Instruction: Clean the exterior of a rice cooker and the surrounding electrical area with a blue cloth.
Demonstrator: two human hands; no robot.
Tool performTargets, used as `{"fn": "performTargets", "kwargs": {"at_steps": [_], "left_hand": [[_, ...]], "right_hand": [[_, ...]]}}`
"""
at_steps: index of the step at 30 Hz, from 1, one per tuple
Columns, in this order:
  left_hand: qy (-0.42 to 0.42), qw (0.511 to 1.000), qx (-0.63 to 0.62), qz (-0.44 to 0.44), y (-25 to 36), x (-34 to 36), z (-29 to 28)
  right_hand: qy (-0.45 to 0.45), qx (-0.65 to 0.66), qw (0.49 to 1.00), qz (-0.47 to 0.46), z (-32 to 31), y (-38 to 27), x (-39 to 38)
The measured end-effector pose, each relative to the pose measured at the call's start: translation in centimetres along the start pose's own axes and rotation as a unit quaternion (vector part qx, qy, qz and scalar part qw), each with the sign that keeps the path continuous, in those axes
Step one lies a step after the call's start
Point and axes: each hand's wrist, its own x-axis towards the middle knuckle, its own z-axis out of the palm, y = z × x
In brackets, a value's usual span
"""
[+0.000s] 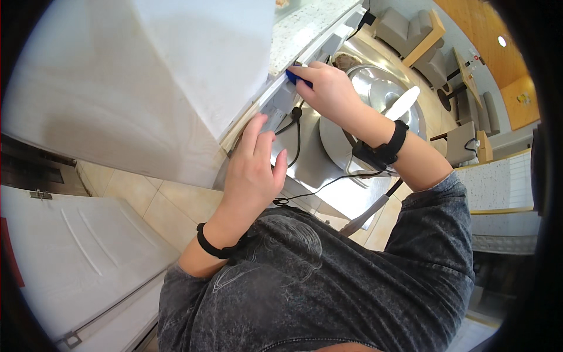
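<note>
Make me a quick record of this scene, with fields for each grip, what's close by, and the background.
Left grip: open, fingers bent, near the counter's side; contact unclear
Right grip: closed on a blue object at the counter's side; its kind is unclear
Wrists: a black band on each
Close by: black cable; round metal vessel beneath the right forearm
Counter: pale speckled top
Background: grey padded seating, upper right
</note>
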Motion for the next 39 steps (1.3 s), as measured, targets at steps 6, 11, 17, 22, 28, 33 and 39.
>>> {"fn": "performTargets", "kwargs": {"at_steps": [6,11,17,22,28,33,39], "left_hand": [[-0.005,1.0,0.008,-0.007,-0.4,-0.2,0.0],[-0.018,0.999,-0.014,-0.039,0.1,0.2,-0.1],[-0.006,1.0,-0.023,-0.021,0.0,0.4,-0.1],[-0.006,1.0,-0.005,-0.015,-0.2,0.1,-0.1],[-0.014,1.0,-0.012,-0.013,0.1,0.2,-0.1],[-0.01,1.0,-0.015,-0.018,-0.2,0.2,0.1],[-0.002,1.0,0.013,0.022,-0.2,0.3,-0.1]], "right_hand": [[-0.013,0.017,1.0,-0.001,0.0,-0.3,-0.2],[0.001,0.017,1.0,-0.015,0.8,-0.1,0.1],[0.008,-0.008,1.0,0.028,0.3,1.1,0.6],[-0.015,0.018,0.999,-0.03,0.7,-2.2,-1.1],[0.007,-0.008,1.0,0.018,0.8,0.1,-0.1],[-0.006,0.129,0.99,-0.052,1.1,-4.3,-2.3],[0.019,0.073,0.997,0.017,1.5,-2.5,-1.8]]}}
